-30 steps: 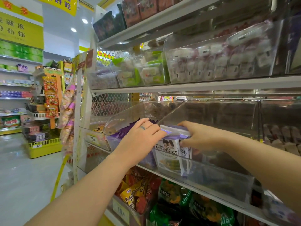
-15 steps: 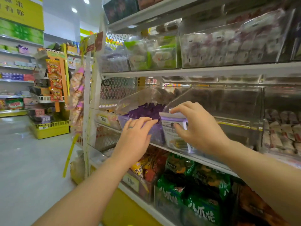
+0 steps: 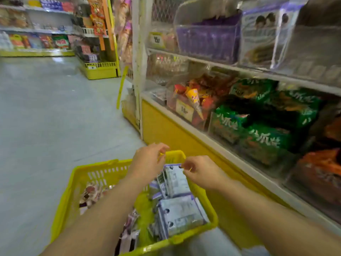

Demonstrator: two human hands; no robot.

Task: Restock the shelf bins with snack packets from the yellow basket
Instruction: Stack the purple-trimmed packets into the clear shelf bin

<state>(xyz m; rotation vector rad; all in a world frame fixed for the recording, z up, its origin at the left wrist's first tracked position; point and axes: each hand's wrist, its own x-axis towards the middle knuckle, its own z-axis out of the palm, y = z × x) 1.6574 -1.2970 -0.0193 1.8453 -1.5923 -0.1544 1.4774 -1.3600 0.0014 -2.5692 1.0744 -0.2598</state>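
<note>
A grey shop floor (image 3: 46, 117) fills the left side, with a yellow stand (image 3: 99, 72) of snacks far back. Low in the middle, a yellow basket (image 3: 73, 183) with slotted walls sits on the floor, close against the foot of the shelf (image 3: 230, 66). Its left half holds a jumble of pink and dark wrappers (image 3: 90, 194). Its right half holds the packets (image 3: 177, 217), flat white pouches edged in purple. Some lie stacked and a few stand on edge behind them. Two bare forearms reach in from below. The left hand (image 3: 147, 161) hovers over the basket's far rim, fingers loosely curled, gripping nothing visible. The right hand (image 3: 201, 172) is just beside the top edge of the upright packets, fingers curled; blur hides whether it pinches one. To the right, the shelf carries green bags (image 3: 262, 139) on its lower level. Above them a clear bin (image 3: 258, 34) holds similar white-and-purple pouches, beside a bin of purple sweets (image 3: 208, 39).
</note>
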